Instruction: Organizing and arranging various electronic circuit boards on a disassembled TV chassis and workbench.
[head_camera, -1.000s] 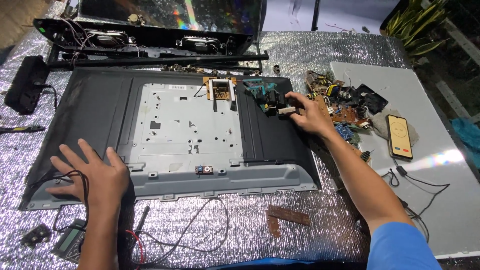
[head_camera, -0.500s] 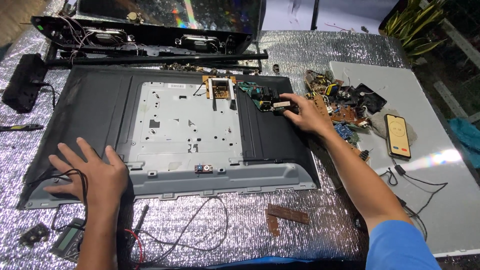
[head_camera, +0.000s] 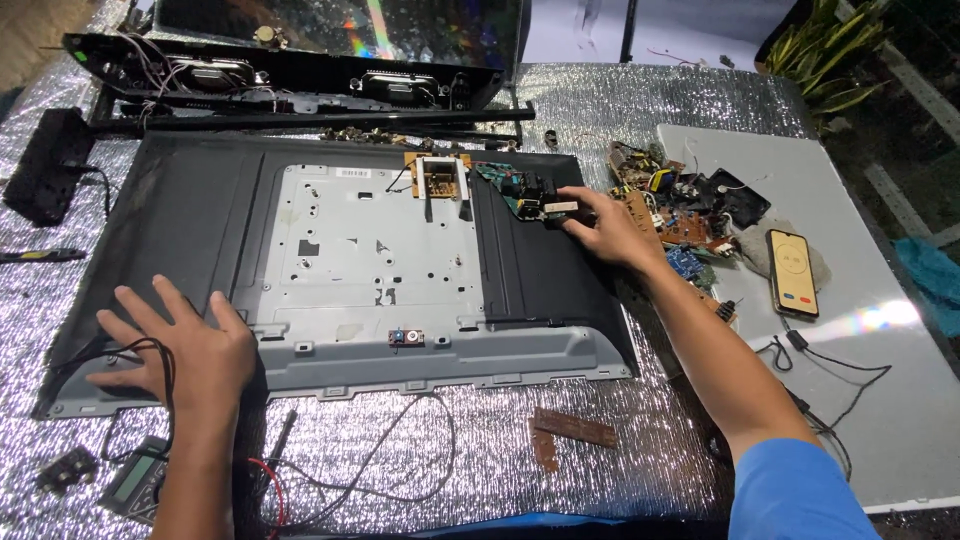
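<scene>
A flat screen's back panel (head_camera: 200, 220) lies face down on silvery foil, with a grey metal plate (head_camera: 370, 250) in its middle. My left hand (head_camera: 185, 345) rests flat, fingers spread, on the panel's lower left corner, over a black cable loop. My right hand (head_camera: 605, 225) reaches to the panel's upper right and grips a green circuit board (head_camera: 520, 192) by a pale block at its edge. A small tan circuit board (head_camera: 438, 176) sits on the plate's top edge, just left of the green one.
A heap of loose circuit boards (head_camera: 680, 205) and a phone (head_camera: 792, 272) lie on a white sheet (head_camera: 900, 400) at right. A black frame with speakers (head_camera: 290, 75) lies behind the panel. Brown board scraps (head_camera: 570, 430), wires and a small meter (head_camera: 135, 480) lie in front.
My right hand has shifted slightly left along the panel's top right, taking hold of the green circuit board's edge. My left hand has stayed put.
</scene>
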